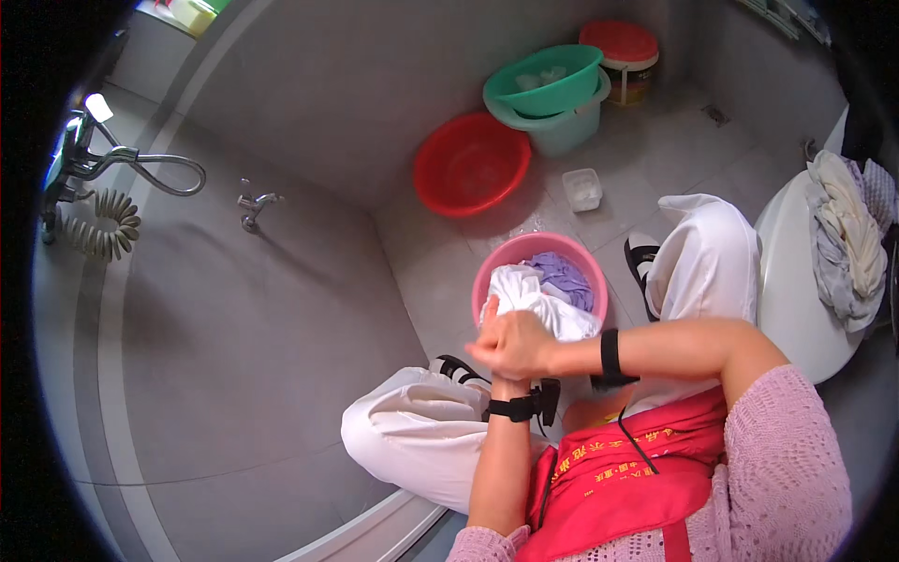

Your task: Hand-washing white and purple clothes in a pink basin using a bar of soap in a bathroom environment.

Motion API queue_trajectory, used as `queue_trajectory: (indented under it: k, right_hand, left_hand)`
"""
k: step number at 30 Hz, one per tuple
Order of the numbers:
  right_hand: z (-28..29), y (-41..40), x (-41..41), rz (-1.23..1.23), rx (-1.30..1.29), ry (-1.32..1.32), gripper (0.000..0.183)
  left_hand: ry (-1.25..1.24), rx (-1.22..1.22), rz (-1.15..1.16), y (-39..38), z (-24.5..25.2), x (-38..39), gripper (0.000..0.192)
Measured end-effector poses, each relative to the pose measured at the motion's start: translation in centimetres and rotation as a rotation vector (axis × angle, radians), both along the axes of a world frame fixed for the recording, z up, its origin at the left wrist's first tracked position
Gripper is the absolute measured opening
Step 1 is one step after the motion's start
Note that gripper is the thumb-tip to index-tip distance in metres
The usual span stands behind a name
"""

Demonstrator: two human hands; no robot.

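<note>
My right hand (518,343) is curled over my left hand (491,316), just above the near rim of a pink basin (597,270). My left hand is mostly hidden behind the right, with a finger showing upward. Motion blurs both hands, and whether cloth is held between them cannot be made out. Directly beyond the hands, white cloth (516,284) lies bunched in the basin and reaches its near rim. A purple cloth (562,277) lies beside it, on the basin's far right side.
A red basin (472,165), stacked green basin (548,81) and pale bucket (569,133), lidded tub (619,60) and small plastic container (582,190) stand on wet tiles. Cloths (846,239) lie on a white toilet lid (786,281). A tap (254,205) juts from the left wall.
</note>
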State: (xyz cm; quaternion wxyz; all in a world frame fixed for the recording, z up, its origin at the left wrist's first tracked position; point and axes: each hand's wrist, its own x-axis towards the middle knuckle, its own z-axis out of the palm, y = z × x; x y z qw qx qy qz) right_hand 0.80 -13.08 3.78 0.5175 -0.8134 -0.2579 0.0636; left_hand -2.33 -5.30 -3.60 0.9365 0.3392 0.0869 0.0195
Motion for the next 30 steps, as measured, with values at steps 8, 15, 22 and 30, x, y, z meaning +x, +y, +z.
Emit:
queue_trajectory:
  k: [8, 15, 22, 30]
  right_hand:
    - [-2.2, 1.1, 4.1, -0.169, -0.277, -0.019, 0.038]
    - [-2.2, -2.9, 9.0, -0.353, -0.153, -0.07, 0.038]
    - [-2.8, -1.0, 6.4, -0.32, -0.1, -0.111, 0.036]
    - [-2.1, -3.9, 10.2, -0.585, -0.185, 0.041, 0.035]
  left_hand:
    - [-0.21, -0.534, -0.323, 0.5, 1.4, 3.5, 0.043]
    - [0.167, -0.599, -0.208, -3.9, 5.7, 2.6, 0.041]
    - [0.008, -0.278, -0.127, -0.4, 3.1, 0.9, 0.042]
    - [0.165, -0.544, -0.196, -4.5, 6.5, 3.0, 0.045]
